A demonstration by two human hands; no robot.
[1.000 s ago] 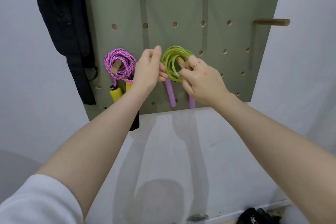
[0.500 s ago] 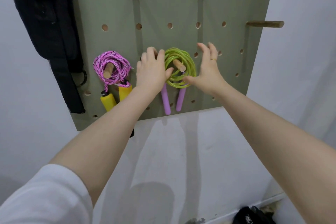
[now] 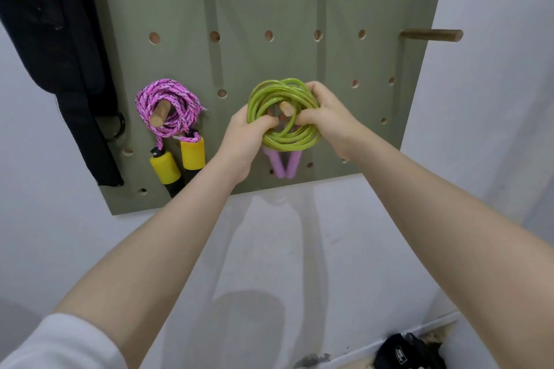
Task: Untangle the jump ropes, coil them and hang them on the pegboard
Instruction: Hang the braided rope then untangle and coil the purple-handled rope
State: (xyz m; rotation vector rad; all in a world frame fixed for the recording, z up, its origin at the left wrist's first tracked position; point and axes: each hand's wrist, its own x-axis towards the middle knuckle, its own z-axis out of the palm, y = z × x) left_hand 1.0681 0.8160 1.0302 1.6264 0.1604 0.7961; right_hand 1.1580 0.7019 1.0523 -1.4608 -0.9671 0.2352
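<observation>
Nearest the camera: a white sleeve (image 3: pixel 60 341) at lower left, two bare forearms reaching up and away toward the wall. A black bag or strap (image 3: pixel 410 352) lies on the floor at lower right, only partly visible.

Further out, the left hand (image 3: pixel 244 141) is curled round the left side of the glossy green plastic jump rope coil (image 3: pixel 281 117), fingers hooked through the loops. The right hand (image 3: pixel 326 120) grips the right side of the same coil, fingers wrapped over the strands. Both hands are closed on it. The coil sits around a short wooden peg (image 3: pixel 286 108), whose tip shows through the middle. Whether the rope's weight is on the peg or in the hands, cannot tell. Its two lilac handles (image 3: pixel 283 163) dangle below, close against the sage-green pegboard (image 3: pixel 269 9).

To the left, well apart from the hands, the pink braided jump rope with yellow foam handles (image 3: pixel 168 111) already hangs coiled on its own peg.

Far left, a black fabric item (image 3: pixel 57 54) hangs beside the board.

Step, as judged: last one, seating the green coil on its peg. The next move probably calls for pushing the loops back toward the board so none slip off the tip, then releasing both hands gently and checking that the coil holds together.
</observation>
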